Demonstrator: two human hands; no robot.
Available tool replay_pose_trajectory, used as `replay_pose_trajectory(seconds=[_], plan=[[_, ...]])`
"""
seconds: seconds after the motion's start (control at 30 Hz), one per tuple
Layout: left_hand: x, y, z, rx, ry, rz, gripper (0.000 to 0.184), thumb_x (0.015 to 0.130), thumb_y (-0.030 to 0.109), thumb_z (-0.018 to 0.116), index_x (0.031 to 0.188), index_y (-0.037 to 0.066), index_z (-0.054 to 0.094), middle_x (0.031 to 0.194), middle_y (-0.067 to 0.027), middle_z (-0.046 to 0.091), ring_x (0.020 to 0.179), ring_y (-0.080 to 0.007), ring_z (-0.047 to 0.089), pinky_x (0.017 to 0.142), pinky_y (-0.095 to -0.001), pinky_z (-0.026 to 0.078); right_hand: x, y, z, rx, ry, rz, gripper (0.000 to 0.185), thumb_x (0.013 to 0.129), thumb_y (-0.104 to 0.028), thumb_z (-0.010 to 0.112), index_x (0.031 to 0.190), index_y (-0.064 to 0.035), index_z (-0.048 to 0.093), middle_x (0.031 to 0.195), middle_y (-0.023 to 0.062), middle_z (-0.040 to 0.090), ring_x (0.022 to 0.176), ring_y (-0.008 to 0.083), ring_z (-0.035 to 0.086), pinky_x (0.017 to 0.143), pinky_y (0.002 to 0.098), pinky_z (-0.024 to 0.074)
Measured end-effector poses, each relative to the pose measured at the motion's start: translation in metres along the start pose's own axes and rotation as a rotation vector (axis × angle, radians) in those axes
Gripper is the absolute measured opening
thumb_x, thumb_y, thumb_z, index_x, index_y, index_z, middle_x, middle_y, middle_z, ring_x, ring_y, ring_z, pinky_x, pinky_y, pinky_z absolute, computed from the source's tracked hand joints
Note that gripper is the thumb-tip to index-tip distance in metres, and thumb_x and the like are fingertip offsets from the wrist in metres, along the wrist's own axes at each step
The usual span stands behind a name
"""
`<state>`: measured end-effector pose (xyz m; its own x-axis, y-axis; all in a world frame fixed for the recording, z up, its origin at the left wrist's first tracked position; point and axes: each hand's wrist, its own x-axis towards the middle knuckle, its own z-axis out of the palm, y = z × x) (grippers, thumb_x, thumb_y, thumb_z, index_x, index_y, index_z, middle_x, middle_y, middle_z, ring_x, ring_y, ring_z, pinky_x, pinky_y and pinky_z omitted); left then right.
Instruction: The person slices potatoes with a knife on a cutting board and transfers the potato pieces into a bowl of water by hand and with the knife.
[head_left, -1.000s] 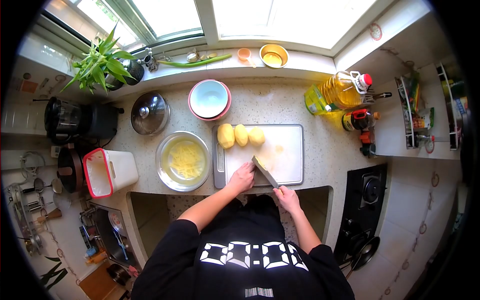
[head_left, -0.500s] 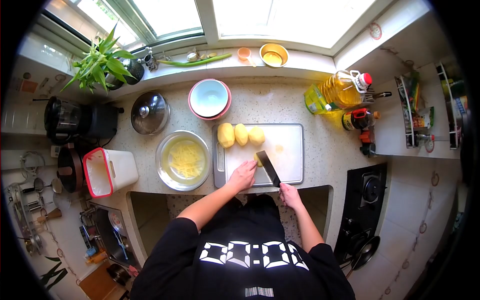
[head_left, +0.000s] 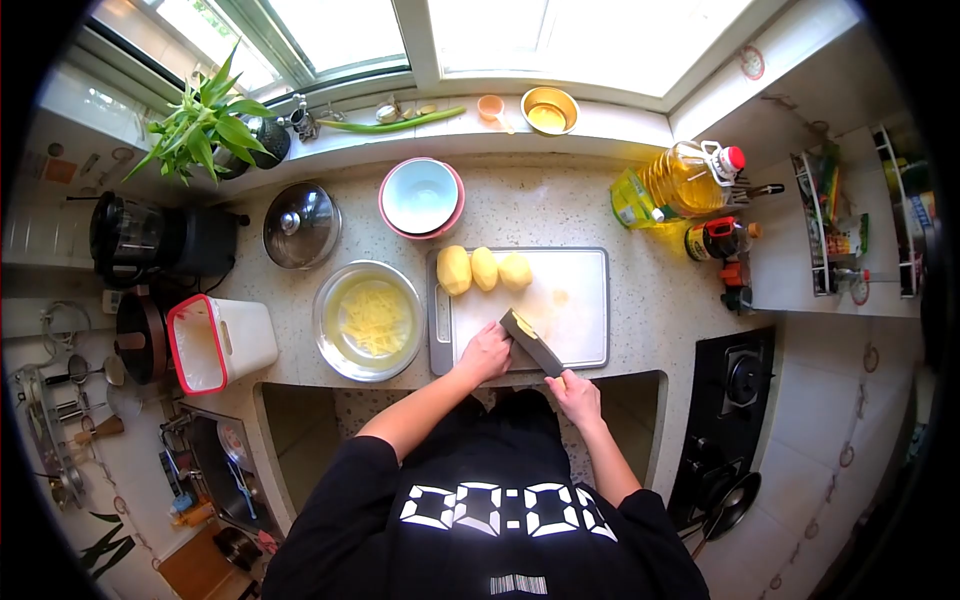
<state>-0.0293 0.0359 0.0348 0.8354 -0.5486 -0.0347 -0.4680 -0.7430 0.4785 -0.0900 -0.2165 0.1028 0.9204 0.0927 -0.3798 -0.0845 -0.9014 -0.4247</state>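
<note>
My right hand is wrapped round the handle of a broad-bladed knife. Its blade slants up and left over the front of a white cutting board with a grey rim. A thin yellow potato piece shows on the blade near its tip. Close beside the blade, my left hand rests on the board with curled fingers; what they press on is mostly hidden. Three peeled potatoes, among them a large one, lie in a row at the board's back left.
Left of the board stands a glass bowl holding potato strips in liquid. Behind are stacked bowls and a pot lid. An oil bottle stands at the back right, a stove at the right, a white bin at the left.
Over the last half second the knife blade has tilted, its flat side now showing lighter, and its tip has moved slightly down and left, next to my left fingers. The three potatoes have stayed put.
</note>
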Motion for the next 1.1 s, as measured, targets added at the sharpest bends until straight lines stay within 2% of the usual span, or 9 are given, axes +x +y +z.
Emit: replay_pose_trajectory(seconds=[0.2,0.4,0.6,0.67,0.77,0.87,0.9,1.0,1.1], plan=[[0.001,0.0,-0.001,0.007,-0.042,-0.02,0.043,0.076,0.023,0.071,0.113,0.0,0.07,0.116,-0.0126,0.067,0.122,-0.0268,0.059,0.114,-0.0429,0.042,-0.001,-0.005,-0.006,-0.003,-0.011,0.008,0.051,0.097,-0.058,0.062,0.084,-0.0081,0.062,0.073,0.0215,0.069,0.073,0.0437,0.07,0.063,0.0529,0.0545],[0.001,0.005,-0.007,0.024,0.006,-0.033,0.045,0.076,0.023,0.071,0.116,0.001,0.069,0.122,-0.0128,0.065,0.123,-0.0263,0.059,0.113,-0.043,0.042,0.004,0.003,0.002,0.092,-0.043,0.026,0.05,0.098,-0.057,0.061,0.085,-0.0082,0.062,0.074,0.0224,0.068,0.076,0.044,0.069,0.064,0.0523,0.0541],[0.003,0.007,-0.013,0.048,-0.052,-0.04,0.045,0.078,0.025,0.071,0.116,0.002,0.069,0.12,-0.0126,0.065,0.124,-0.0251,0.058,0.113,-0.0422,0.042,0.008,0.006,0.003,0.056,-0.066,0.041,0.05,0.098,-0.057,0.06,0.086,-0.0082,0.062,0.075,0.0234,0.068,0.077,0.0453,0.069,0.065,0.0529,0.0537],[0.003,0.007,-0.011,0.066,-0.075,-0.045,0.048,0.079,0.026,0.071,0.119,0.001,0.069,0.124,-0.0126,0.064,0.125,-0.0244,0.057,0.113,-0.0415,0.042,0.008,0.005,0.002,0.07,-0.075,0.056,0.049,0.099,-0.056,0.06,0.087,-0.0083,0.063,0.076,0.0247,0.067,0.077,0.0467,0.068,0.066,0.0532,0.0537],[0.004,0.007,-0.01,0.094,-0.017,-0.031,0.053,0.08,0.027,0.07,0.127,0.001,0.066,0.133,-0.0122,0.062,0.127,-0.0229,0.056,0.113,-0.041,0.041,0.009,0.019,0.018,0.208,0.005,0.02,0.049,0.102,-0.052,0.058,0.084,-0.007,0.063,0.065,0.0182,0.066,0.061,0.0373,0.067,0.057,0.0459,0.0523],[0.003,0.009,-0.014,0.073,0.04,-0.018,0.058,0.078,0.022,0.069,0.132,0.0,0.063,0.137,-0.0124,0.061,0.124,-0.0243,0.059,0.112,-0.0429,0.044,0.021,0.036,0.023,0.581,-0.081,0.117,0.051,0.106,-0.048,0.055,0.078,-0.0063,0.061,0.056,0.0058,0.058,0.047,0.0192,0.057,0.046,0.0349,0.0455],[0.003,0.008,-0.013,0.06,0.052,-0.016,0.06,0.077,0.019,0.069,0.133,-0.001,0.062,0.137,-0.0125,0.061,0.122,-0.0253,0.061,0.112,-0.0439,0.045,0.021,0.038,0.022,0.605,-0.093,0.122,0.053,0.108,-0.047,0.053,0.074,-0.007,0.058,0.054,-0.0024,0.05,0.044,0.0073,0.048,0.042,0.0275,0.038],[0.003,0.006,-0.011,0.097,0.01,-0.035,0.064,0.082,0.028,0.07,0.139,0.0,0.058,0.143,-0.0108,0.057,0.132,-0.0213,0.055,0.114,-0.0419,0.04,0.023,0.041,0.021,0.579,-0.129,0.119,0.053,0.108,-0.048,0.053,0.074,-0.0078,0.058,0.053,-0.0022,0.051,0.042,0.0084,0.048,0.041,0.0275,0.0381],[0.002,0.008,-0.011,0.069,0.037,-0.042,0.066,0.08,0.026,0.071,0.139,-0.001,0.058,0.143,-0.0113,0.057,0.131,-0.0223,0.055,0.114,-0.0423,0.041,0.021,0.037,0.022,0.538,-0.131,0.157,0.051,0.107,-0.046,0.056,0.075,-0.0055,0.059,0.053,0.0025,0.054,0.045,0.0137,0.054,0.044,0.0322,0.0422]])
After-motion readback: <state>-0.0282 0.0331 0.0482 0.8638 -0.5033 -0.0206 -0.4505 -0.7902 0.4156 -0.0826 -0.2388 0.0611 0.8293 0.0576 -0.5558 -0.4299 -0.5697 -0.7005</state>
